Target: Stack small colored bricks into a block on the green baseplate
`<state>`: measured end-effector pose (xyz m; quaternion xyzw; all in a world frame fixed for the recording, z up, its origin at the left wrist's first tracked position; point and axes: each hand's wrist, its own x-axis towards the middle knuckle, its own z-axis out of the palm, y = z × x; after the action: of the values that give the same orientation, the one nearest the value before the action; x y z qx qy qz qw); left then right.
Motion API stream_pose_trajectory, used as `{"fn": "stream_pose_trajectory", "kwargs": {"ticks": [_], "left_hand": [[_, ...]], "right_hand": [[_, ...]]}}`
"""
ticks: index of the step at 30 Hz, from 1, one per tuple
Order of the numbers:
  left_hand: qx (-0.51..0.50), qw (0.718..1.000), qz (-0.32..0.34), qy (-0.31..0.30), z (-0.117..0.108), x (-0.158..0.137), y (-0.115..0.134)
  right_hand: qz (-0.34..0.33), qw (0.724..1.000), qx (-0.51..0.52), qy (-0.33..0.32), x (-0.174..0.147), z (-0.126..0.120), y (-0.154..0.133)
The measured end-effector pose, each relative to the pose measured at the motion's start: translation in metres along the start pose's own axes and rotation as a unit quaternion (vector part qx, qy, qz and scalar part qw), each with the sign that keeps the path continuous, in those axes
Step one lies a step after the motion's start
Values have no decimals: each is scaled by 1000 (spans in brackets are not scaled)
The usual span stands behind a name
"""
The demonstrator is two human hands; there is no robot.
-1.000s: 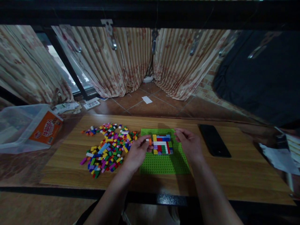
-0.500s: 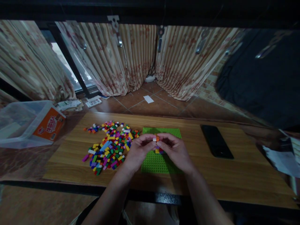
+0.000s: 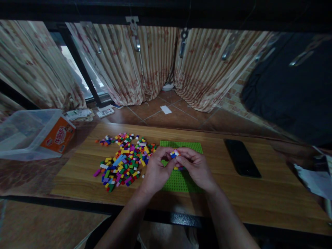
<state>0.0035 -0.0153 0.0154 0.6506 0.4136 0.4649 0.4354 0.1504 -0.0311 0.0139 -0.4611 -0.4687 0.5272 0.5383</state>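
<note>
Between the fingertips of both my hands is a small cluster of toy building bricks, with blue, white, yellow and pink showing. My left hand pinches it from the left, thumb at the front. From the right, my right hand grips the same cluster with thumb and fingers. Both hands are above a green studded baseplate. More coloured bricks show just below the fingers, mostly hidden by my hands. To the left of my left hand spreads a pile of loose bricks in many colours.
A black phone lies on the wooden table to the right. On the far left stands a clear plastic bin with an orange label. Papers lie beyond the right end, and striped curtains hang behind.
The brick cluster has been turned in my fingers: orange and white faced me before, now blue, white and yellow do. The whole view has shifted slightly.
</note>
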Motion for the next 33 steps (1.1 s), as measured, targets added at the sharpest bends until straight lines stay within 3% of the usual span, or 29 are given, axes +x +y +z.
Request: {"fn": "stream_pose_trajectory", "kwargs": {"ticks": [7,12,18,22,25,33], "left_hand": [[123,988,89,39,-3,0,1],[156,982,101,34,-4,-1,3],[42,997,32,64,0,-1,-5],[-97,994,-45,38,0,2,-4],[-171,983,-66,22,0,4,-2],[-193,978,-84,9,-1,5,0]], "right_hand": [[-29,999,-19,16,2,0,4],[-33,999,-33,16,2,1,5],[-29,999,-14,8,1,4,0],[-19,1000,5,19,0,6,-3],[-13,1000,14,17,0,8,-2],[-53,996,-50,41,1,9,3]]}}
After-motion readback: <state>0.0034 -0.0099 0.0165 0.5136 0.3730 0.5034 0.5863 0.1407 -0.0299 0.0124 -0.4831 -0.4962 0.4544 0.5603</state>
